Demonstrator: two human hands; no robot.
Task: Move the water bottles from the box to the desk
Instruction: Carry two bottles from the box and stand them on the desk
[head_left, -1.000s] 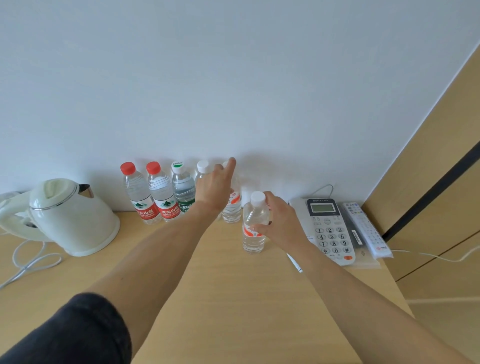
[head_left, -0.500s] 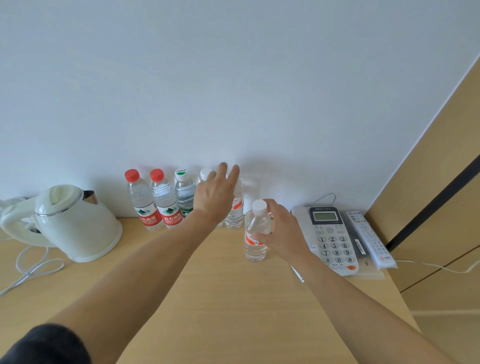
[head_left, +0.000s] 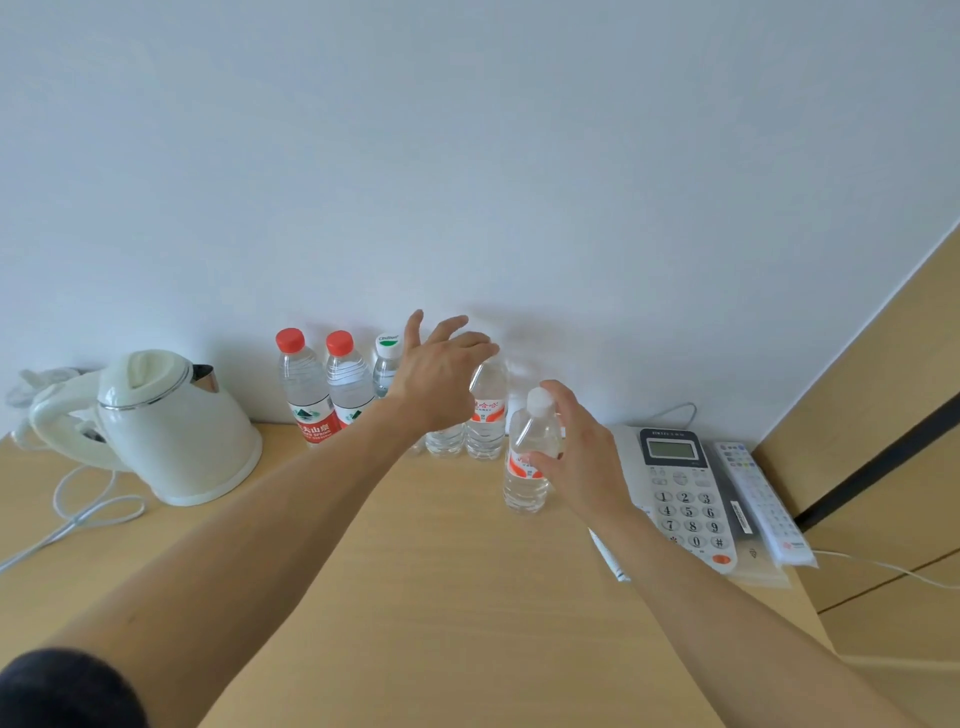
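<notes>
Several water bottles stand in a row on the wooden desk (head_left: 415, 597) against the wall: two red-capped bottles (head_left: 304, 387), a green-labelled bottle (head_left: 387, 364) and two orange-labelled bottles (head_left: 487, 415). My left hand (head_left: 441, 379) hovers in front of them with its fingers spread, holding nothing and hiding part of the row. Another orange-labelled bottle (head_left: 524, 483) stands upright in front of the row. My right hand (head_left: 582, 457) curls round its right side, thumb on the label. No box is in view.
A white electric kettle (head_left: 171, 426) with a looped cord (head_left: 78, 509) stands at the left. To the right lie a desk phone (head_left: 680, 493), a white remote (head_left: 758, 499) and a pen (head_left: 608, 556). A wooden panel closes off the right side.
My left hand has lifted off the bottle by the wall and spread its fingers. The front bottle has stayed in place under my right hand, whose grip looks looser.
</notes>
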